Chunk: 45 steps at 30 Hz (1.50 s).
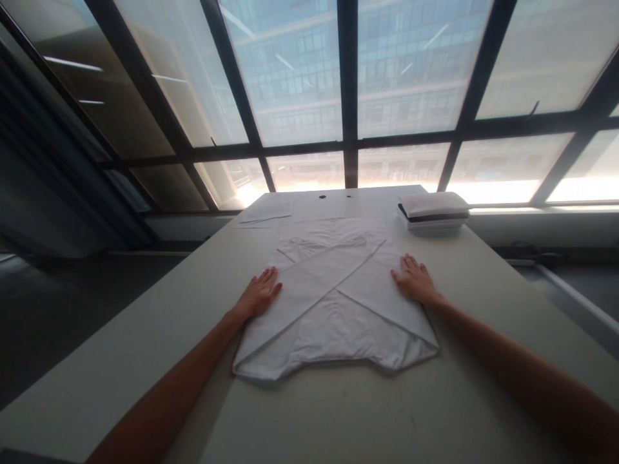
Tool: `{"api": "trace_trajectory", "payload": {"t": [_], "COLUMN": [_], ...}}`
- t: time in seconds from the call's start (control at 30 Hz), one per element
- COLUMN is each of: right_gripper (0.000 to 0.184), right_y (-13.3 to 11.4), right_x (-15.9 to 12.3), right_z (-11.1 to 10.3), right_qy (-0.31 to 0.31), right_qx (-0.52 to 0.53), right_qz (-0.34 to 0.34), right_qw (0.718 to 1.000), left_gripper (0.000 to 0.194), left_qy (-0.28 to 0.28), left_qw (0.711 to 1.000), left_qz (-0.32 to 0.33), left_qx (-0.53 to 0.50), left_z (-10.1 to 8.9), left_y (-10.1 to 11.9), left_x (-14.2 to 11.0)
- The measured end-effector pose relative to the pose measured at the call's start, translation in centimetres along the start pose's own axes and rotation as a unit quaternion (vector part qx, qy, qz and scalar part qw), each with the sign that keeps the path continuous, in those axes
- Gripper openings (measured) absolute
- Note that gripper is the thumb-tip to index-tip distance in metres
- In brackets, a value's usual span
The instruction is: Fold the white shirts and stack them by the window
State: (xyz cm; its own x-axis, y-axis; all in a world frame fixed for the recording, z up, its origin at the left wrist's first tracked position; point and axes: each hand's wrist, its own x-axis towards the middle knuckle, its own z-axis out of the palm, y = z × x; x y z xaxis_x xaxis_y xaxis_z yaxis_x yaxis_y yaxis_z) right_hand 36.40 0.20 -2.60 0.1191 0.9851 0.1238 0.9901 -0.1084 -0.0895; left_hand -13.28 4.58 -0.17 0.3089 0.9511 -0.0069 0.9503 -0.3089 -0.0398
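Overall, the tall window [294, 64] is the biggest thing here, its dark bars dividing the upper half of the frame into panes, with a building façade showing through the middle ones. Below it the pale desk [300, 419] runs from the bottom edge up to the centre, narrowing as it goes. A dark curtain [58, 148] hangs at the upper left. On the desk, in the middle of the frame, lies the white garment [333, 316], its two sides folded inward so that they cross, the cloth wrinkled near its upper end. A stack of folded cloth [432, 212], white with a dark layer, sits to the upper right of it, and some paper sheets [268, 209] lie to its upper left. The left hand [261, 293] rests flat at the garment's left edge, the right hand [413, 280] at its right edge; on both, the fingers are extended and grip nothing. Smallest are two dark holes [322, 196] near the desk's far edge
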Motion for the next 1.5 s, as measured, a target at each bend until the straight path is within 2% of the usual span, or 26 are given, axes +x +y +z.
{"api": "trace_trajectory", "payload": {"t": [0.2, 0.3, 0.37, 0.47, 0.6, 0.7, 0.83, 0.97, 1.07, 1.2, 1.33, 1.5], "right_gripper": [0.068, 0.066, 0.065, 0.063, 0.061, 0.060, 0.059, 0.058, 0.056, 0.056, 0.058, 0.058], "right_y": [0.1, -0.8, -2.2, -4.9, -7.2, -6.8, -4.9, -4.3, -5.7, -8.6, -9.7, -9.8], "right_x": [-0.5, -1.0, -1.6, -2.8, -4.4, -5.3, -6.1, -6.8, -7.6, -9.2, -10.2, -10.2], "right_z": [-0.6, -1.4, -2.0, -2.4, -1.9, -1.5, -1.4, -1.8, -2.6, -3.7, -3.7, -3.9], "right_qy": [0.033, 0.076, 0.087, 0.062, 0.003, -0.019, -0.015, -0.012, -0.016, -0.044, -0.073, -0.091], "right_qx": [0.025, 0.033, 0.042, 0.073, 0.094, 0.091, 0.086, 0.090, 0.120, 0.164, 0.165, 0.180], "right_qz": [0.039, 0.022, -0.016, -0.089, -0.184, -0.215, -0.243, -0.254, -0.271, -0.359, -0.410, -0.389], "right_qw": [0.998, 0.996, 0.995, 0.991, 0.978, 0.972, 0.966, 0.963, 0.955, 0.918, 0.894, 0.899], "left_gripper": [0.059, 0.061, 0.062, 0.064, 0.064, 0.062, 0.061, 0.062, 0.060, 0.064, 0.068, 0.065], "left_qy": [0.042, 0.068, 0.049, -0.005, -0.012, -0.011, -0.011, -0.022, -0.029, -0.050, -0.077, -0.105], "left_qw": [0.999, 0.998, 0.996, 0.988, 0.987, 0.984, 0.979, 0.970, 0.958, 0.938, 0.931, 0.933], "left_qz": [-0.033, 0.015, 0.078, 0.146, 0.150, 0.162, 0.187, 0.209, 0.243, 0.317, 0.338, 0.314], "left_qx": [0.010, 0.007, -0.020, -0.057, -0.064, -0.072, -0.083, -0.123, -0.149, -0.128, -0.109, -0.139], "left_z": [-0.6, -1.2, -1.3, -1.0, -0.7, -1.0, -1.7, -2.8, -3.6, -3.5, -3.4, -6.1], "left_y": [-0.3, 1.2, 2.9, 5.6, 7.1, 6.6, 5.8, 6.6, 8.6, 10.9, 11.0, 10.9], "left_x": [-0.6, -1.2, -1.8, -2.8, -4.0, -5.2, -7.2, -9.1, -10.4, -11.6, -12.6, -12.2]}}
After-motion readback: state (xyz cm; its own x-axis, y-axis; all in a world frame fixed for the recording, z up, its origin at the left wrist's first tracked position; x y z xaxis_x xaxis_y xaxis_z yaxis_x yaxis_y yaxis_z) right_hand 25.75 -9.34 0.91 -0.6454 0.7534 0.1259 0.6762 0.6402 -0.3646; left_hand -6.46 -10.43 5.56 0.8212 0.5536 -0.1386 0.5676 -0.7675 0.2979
